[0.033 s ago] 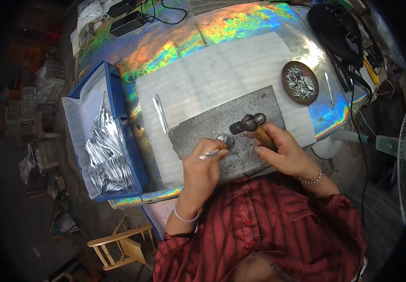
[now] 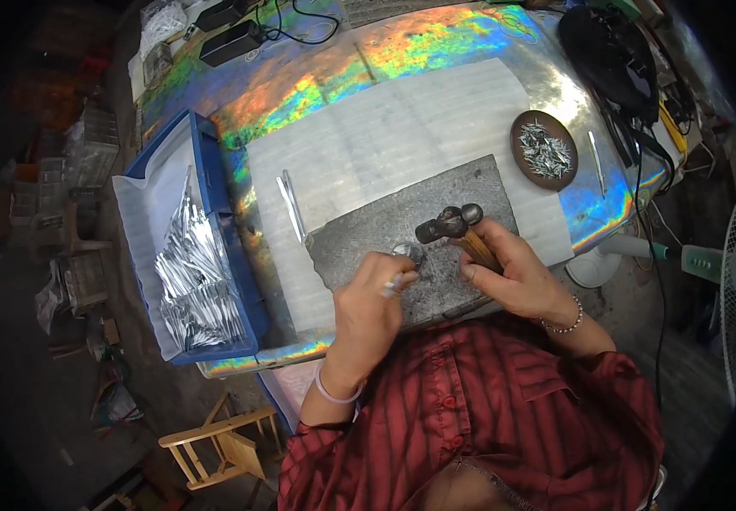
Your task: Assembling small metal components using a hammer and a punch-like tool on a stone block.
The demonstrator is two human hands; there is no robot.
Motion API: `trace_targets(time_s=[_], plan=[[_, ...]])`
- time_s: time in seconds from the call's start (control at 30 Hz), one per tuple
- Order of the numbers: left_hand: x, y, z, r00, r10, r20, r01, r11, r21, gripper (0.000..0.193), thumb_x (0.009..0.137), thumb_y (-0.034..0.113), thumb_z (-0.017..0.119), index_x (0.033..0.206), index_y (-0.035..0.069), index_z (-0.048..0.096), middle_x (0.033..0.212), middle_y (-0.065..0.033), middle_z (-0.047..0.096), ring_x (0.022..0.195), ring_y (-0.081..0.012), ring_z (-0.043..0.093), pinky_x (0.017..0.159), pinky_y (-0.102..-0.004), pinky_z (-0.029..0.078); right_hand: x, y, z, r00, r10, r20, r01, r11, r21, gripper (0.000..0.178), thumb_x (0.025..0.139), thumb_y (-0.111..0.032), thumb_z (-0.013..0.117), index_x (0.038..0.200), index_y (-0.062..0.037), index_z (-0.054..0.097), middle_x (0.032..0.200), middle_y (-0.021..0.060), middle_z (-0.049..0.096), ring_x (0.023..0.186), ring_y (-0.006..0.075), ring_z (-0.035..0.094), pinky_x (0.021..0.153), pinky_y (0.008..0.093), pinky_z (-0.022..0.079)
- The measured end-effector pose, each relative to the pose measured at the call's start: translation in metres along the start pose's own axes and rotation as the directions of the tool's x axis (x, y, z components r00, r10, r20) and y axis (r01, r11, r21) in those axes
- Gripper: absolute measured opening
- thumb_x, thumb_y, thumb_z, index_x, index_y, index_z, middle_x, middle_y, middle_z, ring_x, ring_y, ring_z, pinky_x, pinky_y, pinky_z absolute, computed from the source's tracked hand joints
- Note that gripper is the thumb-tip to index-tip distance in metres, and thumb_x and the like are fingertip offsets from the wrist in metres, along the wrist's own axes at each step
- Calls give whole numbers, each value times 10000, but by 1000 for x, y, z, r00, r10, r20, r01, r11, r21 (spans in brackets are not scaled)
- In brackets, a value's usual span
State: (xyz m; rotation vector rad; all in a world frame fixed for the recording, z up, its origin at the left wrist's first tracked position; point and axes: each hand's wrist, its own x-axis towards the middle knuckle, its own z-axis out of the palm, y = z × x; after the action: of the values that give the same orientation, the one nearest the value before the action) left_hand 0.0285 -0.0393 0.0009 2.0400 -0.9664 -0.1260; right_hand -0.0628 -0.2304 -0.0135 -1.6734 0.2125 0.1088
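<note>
My left hand (image 2: 368,298) is closed over the grey stone slab (image 2: 359,247), its fingers pinching a slim silvery metal piece (image 2: 392,286). The near end of that piece sticks out of my fingers, smeared by motion. Just beyond the fingertips lies a round shiny part (image 2: 407,250) on the slab; whether it belongs to the held piece, I cannot tell. My right hand (image 2: 517,271) is wrapped round the wooden handle of a ball-peen hammer (image 2: 449,225). The hammer's dark steel head is over the slab, to the right of my left fingers.
On the left stands a blue bin (image 2: 240,289) lined with white sheet, heaped with slender silvery pieces (image 2: 193,281). A pair of long metal pieces (image 2: 290,204) lies left of the slab on white sheeting (image 2: 368,136). A brown dish (image 2: 521,157) of small metal bits sits at right.
My left hand has shifted slightly right, and the near end of the metal piece in it has swung to the right. My right hand and the hammer look nearly unmoved.
</note>
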Motion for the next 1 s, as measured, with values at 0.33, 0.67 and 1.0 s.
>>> trace_targets(time_s=[0.33,0.67,1.0], plan=[[-2,0,-3,985,167,32,-170,975,143,182,705,24,589,880,56,551,847,-99,564,621,-269,615,501,-357,473,6,-82,7,856,-481,189,511,844,-164,350,760,-42,636,1090,-10,526,876,132,582,758,281,597,651,315,474],[-6,-7,-8,983,183,-32,-181,983,41,162,712,-14,545,851,66,523,754,-92,517,590,-295,582,455,-392,461,-9,-102,-1,909,-358,216,409,865,-289,402,766,-32,620,1117,-11,426,966,157,543,783,293,583,682,338,458],[-3,-15,-6,983,179,-46,-180,983,-20,214,674,-58,540,853,58,522,753,-86,516,584,-296,571,447,-373,454,-33,-124,-9,896,-326,302,444,641,-626,579,688,30,641,1232,8,445,744,120,506,582,264,545,488,341,424]])
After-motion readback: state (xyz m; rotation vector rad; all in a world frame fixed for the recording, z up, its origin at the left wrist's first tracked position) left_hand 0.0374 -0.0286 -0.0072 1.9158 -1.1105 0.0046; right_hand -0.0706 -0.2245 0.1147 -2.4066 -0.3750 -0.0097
